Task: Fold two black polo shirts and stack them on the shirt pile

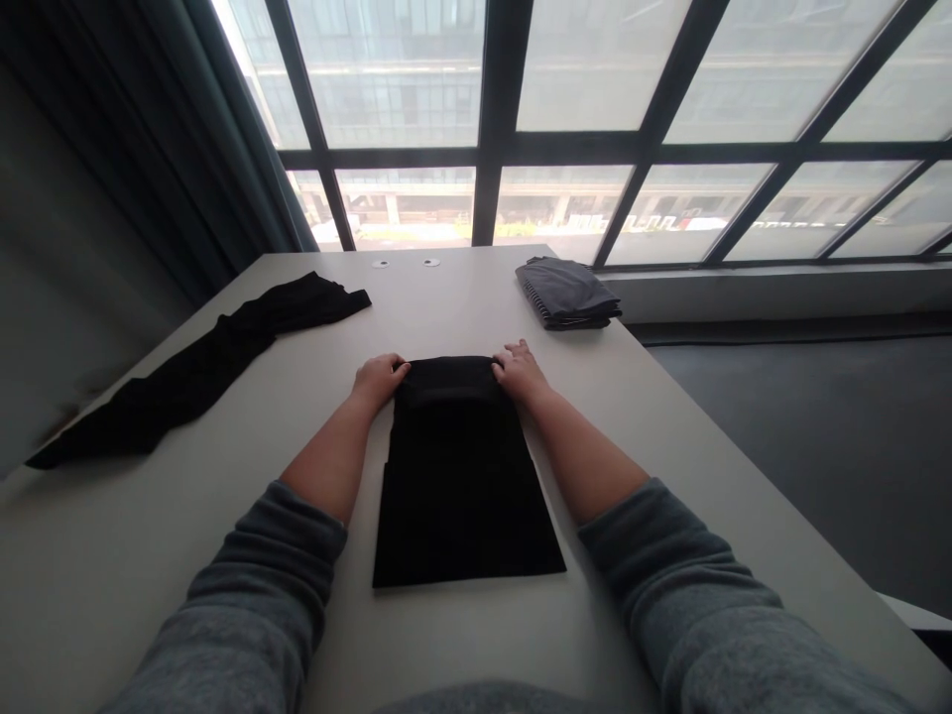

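Note:
A folded black garment (465, 486) lies flat on the white table in front of me, narrower at its far end and wider at the near end. My left hand (380, 379) pinches its far left corner between thumb and fingers. At the far right corner, my right hand (519, 371) grips the cloth, with some fingers lifted and spread. A shallow raised fold runs across the far part of the cloth. Its exact kind of clothing cannot be made out.
Another black garment (215, 362) lies stretched out along the table's left side. A stack of folded grey and striped clothes (569, 294) sits near the right edge of the table (669, 516). Tall windows (565, 198) and a dark curtain (185, 129) stand behind.

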Action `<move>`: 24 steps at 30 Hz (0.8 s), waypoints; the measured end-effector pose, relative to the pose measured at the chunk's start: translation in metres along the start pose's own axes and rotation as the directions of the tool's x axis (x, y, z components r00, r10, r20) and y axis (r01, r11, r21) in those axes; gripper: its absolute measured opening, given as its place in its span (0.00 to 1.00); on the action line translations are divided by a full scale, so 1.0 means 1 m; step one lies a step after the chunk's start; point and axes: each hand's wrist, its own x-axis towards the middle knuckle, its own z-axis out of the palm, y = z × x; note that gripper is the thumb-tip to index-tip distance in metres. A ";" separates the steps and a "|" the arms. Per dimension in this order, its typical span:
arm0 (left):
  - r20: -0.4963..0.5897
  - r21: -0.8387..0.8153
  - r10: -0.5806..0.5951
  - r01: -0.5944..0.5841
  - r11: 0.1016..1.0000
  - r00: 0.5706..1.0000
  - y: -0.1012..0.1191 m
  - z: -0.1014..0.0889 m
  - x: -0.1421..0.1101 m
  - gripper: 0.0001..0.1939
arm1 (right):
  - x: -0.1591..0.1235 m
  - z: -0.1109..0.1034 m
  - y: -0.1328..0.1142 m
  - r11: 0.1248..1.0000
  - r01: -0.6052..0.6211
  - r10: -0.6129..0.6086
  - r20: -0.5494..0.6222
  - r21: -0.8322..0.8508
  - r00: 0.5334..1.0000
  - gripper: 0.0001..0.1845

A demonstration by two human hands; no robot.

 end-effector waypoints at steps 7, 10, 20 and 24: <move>-0.080 -0.033 0.272 -0.275 0.961 0.959 0.039 -0.009 -0.011 0.25 | -0.008 -0.023 -0.020 0.985 0.114 -0.085 -0.206 0.132 0.975 0.28; 0.097 0.012 0.350 -0.352 0.936 0.932 0.049 0.006 -0.015 0.28 | -0.017 -0.020 -0.039 0.977 0.170 -0.165 -0.049 0.129 0.985 0.32; 0.276 0.134 0.265 -0.310 0.941 0.924 0.046 0.022 -0.022 0.36 | -0.030 -0.007 -0.055 0.992 0.126 -0.126 0.265 0.018 0.956 0.43; 0.284 0.095 0.310 -0.348 0.932 0.907 0.049 0.009 -0.034 0.32 | -0.038 -0.018 -0.056 0.988 0.142 -0.153 0.234 0.060 0.960 0.41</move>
